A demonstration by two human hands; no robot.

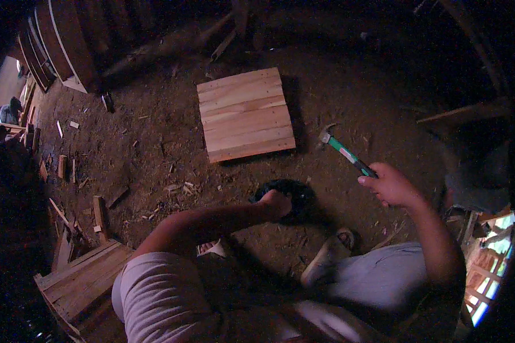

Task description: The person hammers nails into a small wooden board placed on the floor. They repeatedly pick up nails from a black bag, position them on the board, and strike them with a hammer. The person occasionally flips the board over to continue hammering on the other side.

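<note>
In my right hand (393,186) is a claw hammer (349,155), gripped near the end of its green and black handle. Its metal head points up and to the left, above the dirt floor. My left hand (276,204) reaches down to a dark, black bag or shallow container (303,197) on the ground between my feet. The fingers of that hand are hidden, and the container's contents are too dark to make out. Beyond both hands lies a square panel of pale wooden boards (247,117), flat and apart from the hammer.
Another boarded wooden piece (80,280) stands beside me at the lower left. Wood scraps (62,167) and chips litter the dirt floor (149,131). A large wooden piece (68,51) stands at the far left. A plank (463,113) juts in from the right.
</note>
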